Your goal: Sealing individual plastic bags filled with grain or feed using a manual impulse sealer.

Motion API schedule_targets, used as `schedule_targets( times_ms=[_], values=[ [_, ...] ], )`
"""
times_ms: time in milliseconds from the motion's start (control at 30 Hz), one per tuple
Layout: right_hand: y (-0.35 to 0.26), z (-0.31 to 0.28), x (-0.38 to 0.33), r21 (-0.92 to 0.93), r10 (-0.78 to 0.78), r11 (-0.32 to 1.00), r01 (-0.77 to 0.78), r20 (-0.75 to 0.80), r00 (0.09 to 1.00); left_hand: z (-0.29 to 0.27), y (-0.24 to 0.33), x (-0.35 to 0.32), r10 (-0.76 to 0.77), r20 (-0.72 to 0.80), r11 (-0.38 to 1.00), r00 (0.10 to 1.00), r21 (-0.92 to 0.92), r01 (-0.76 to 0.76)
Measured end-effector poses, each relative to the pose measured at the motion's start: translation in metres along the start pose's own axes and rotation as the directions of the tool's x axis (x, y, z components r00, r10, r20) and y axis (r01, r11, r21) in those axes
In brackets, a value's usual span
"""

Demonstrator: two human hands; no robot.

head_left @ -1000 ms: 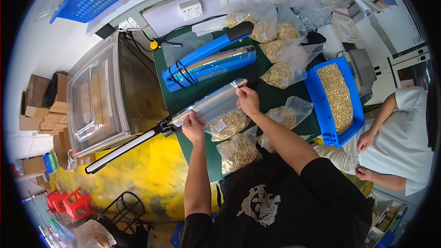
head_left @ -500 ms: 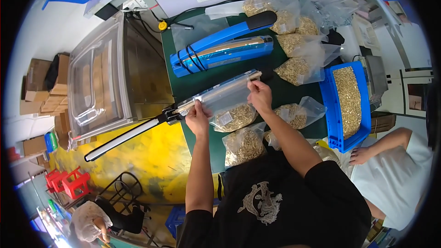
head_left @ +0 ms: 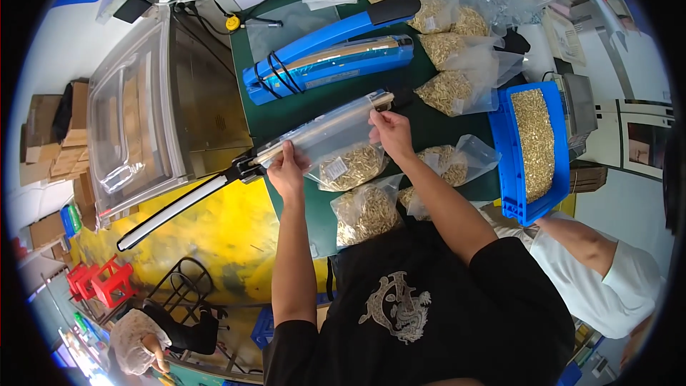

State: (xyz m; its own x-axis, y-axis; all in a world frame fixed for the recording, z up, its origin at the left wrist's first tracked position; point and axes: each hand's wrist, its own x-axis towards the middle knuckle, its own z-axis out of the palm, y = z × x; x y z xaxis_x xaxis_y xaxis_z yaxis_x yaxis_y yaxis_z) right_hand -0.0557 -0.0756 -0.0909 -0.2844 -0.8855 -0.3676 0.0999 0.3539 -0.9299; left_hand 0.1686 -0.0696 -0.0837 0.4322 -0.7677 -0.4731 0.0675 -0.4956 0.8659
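My left hand (head_left: 288,171) pinches one upper corner of a clear plastic bag (head_left: 351,166). The other corner is pinched in my right hand (head_left: 391,134). Tan, short-cut dried pieces and a white label fill the bag's near part. Its flat upper part is stretched across the long bar of a bag sealer (head_left: 282,145). The sealer's hinged arm (head_left: 171,213) lies swung open to the left, past the table edge. Close below sits another filled bag (head_left: 366,213), and a further filled bag (head_left: 444,163) lies right of my right forearm.
Behind the work lies a blue hand sealer (head_left: 336,64) wrapped in black cord. Several filled bags (head_left: 446,89) line the table's far right. A blue bin (head_left: 504,171) of dried pieces stands at right, with a co-worker's arm (head_left: 582,241) beside it. A steel machine (head_left: 207,114) stands left.
The whole view has shifted, so the scene sits slightly further left and up. Both my hands keep hold of the bag over the sealer. The co-worker's hand has moved in against the bin.
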Motion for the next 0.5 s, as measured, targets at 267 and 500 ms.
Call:
schedule_targets(
  times_ms=[267,500],
  values=[
    [0.001,-0.003,0.001,0.077,-0.005,0.997,0.01,-0.07,0.998,0.006,0.017,-0.013,-0.244,0.006,0.97,0.97,-0.016,0.244],
    [0.0,0.004,-0.003,0.051,0.019,0.999,-0.013,-0.112,0.994,0.003,0.005,-0.009,-0.234,-0.019,0.969,0.972,-0.086,0.232]
  ],
)
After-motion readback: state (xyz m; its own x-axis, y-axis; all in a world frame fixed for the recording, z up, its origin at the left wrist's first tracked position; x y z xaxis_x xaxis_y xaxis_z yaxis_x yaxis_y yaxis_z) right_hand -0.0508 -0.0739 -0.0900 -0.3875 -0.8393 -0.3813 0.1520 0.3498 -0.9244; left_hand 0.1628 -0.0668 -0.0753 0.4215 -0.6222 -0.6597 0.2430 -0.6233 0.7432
